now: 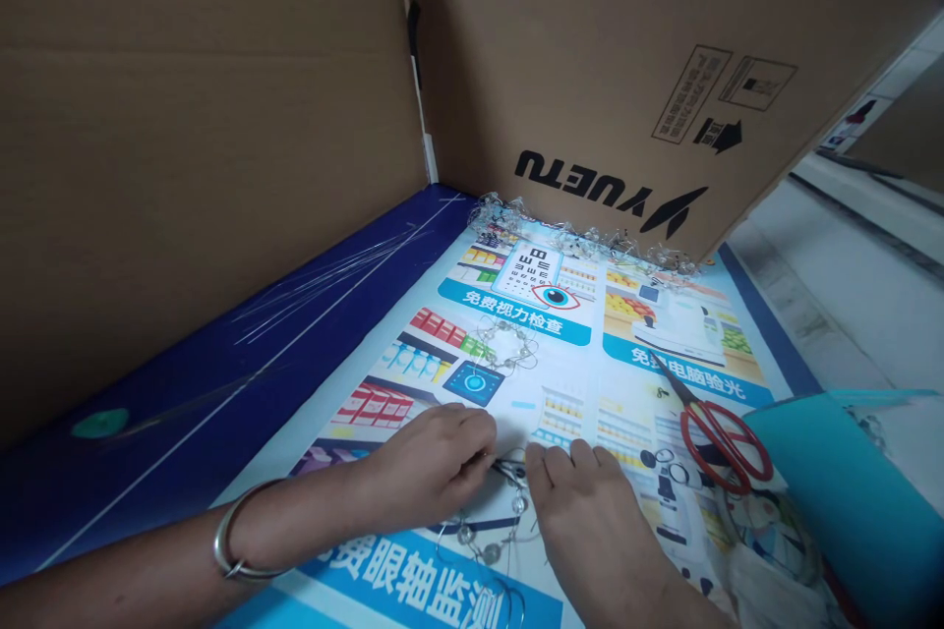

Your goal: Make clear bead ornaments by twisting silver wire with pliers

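Between my hands hangs a strand of clear round beads threaded on thin wire or line, its loose ends curling over the printed sheet. My left hand, with a silver bangle at the wrist, is closed at the strand's upper end, fingertips pinched together. Facing it from the right, my right hand has its fingers curled down by the same end, and its fingertips are hidden. A small dark piece in the gap between them is too unclear to name. Beyond the hands lies a ring of clear beads with wire loops.
Red-handled scissors lie at right, beside a bright blue folder or box. Several beaded wire pieces line the foot of the cardboard walls. Thin clear strands and a green oval spot are at left.
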Motion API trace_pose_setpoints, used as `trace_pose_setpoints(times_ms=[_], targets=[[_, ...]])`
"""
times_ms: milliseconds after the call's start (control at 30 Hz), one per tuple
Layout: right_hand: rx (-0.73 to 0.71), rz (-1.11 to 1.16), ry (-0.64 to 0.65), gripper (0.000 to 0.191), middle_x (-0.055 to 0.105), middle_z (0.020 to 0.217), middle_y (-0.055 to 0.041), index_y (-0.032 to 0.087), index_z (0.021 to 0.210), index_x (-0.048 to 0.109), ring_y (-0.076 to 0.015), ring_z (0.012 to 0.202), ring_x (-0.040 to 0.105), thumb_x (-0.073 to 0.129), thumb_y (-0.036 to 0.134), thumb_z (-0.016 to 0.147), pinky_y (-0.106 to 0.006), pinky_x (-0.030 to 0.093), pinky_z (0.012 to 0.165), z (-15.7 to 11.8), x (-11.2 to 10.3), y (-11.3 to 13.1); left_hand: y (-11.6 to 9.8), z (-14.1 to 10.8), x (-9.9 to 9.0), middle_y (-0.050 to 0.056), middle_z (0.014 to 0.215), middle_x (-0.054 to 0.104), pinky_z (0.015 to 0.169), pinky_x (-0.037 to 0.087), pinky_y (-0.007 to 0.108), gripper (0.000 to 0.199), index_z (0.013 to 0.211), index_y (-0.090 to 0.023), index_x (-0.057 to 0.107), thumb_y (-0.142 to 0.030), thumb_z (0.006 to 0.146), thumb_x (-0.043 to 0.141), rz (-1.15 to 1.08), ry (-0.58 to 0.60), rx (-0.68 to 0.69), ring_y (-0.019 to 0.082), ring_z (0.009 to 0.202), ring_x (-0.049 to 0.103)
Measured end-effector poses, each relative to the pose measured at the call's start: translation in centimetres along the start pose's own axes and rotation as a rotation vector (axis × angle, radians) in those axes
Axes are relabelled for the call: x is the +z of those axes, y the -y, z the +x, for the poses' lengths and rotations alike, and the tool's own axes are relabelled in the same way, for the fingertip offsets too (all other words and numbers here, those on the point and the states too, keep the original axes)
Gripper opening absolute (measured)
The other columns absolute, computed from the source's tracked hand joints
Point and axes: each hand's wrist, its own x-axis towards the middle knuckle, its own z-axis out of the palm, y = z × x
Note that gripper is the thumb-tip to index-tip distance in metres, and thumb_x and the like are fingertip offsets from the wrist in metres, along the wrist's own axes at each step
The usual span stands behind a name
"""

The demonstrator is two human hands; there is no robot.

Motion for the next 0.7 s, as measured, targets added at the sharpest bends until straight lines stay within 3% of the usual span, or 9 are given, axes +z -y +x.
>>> trace_pose_setpoints(times_ms=[267,400,700], targets=[[-0.017,-0.028,0.008,0.037,0.06,0.076,-0.0104,0.007,0.107,0.058,-0.0247,0.067,0.055,0.057,0.007,0.07,-0.037,0.043,0.054,-0.1,0.1,0.13,0.07,-0.07,0.08,0.001,0.069,0.052,0.06,0.035,0.027,0.01,0.076,-0.018,0.045,-0.015,0.083,0.038,0.01,-0.002,0.007,0.015,0.066,0.047],[0.002,-0.006,0.006,0.031,0.06,0.078,-0.0108,0.009,0.103,0.059,-0.0248,0.069,0.055,0.056,0.007,0.072,-0.038,0.044,0.056,-0.14,-0.03,0.16,0.12,-0.1,0.27,0.0,0.069,0.052,0.06,0.034,0.026,0.009,0.075,-0.018,0.045,-0.014,0.081,0.04,0.0,-0.025,0.007,0.014,0.065,0.047],[0.008,-0.018,-0.006,0.038,0.061,0.08,-0.0117,0.008,0.109,0.057,-0.0248,0.07,0.055,0.057,0.008,0.071,-0.038,0.043,0.058,-0.09,0.19,0.12,-0.04,-0.05,0.35,-0.002,0.066,0.049,0.056,0.032,0.024,0.01,0.072,-0.018,0.043,-0.009,0.074,0.042,-0.04,-0.102,-0.003,0.012,0.06,0.044]])
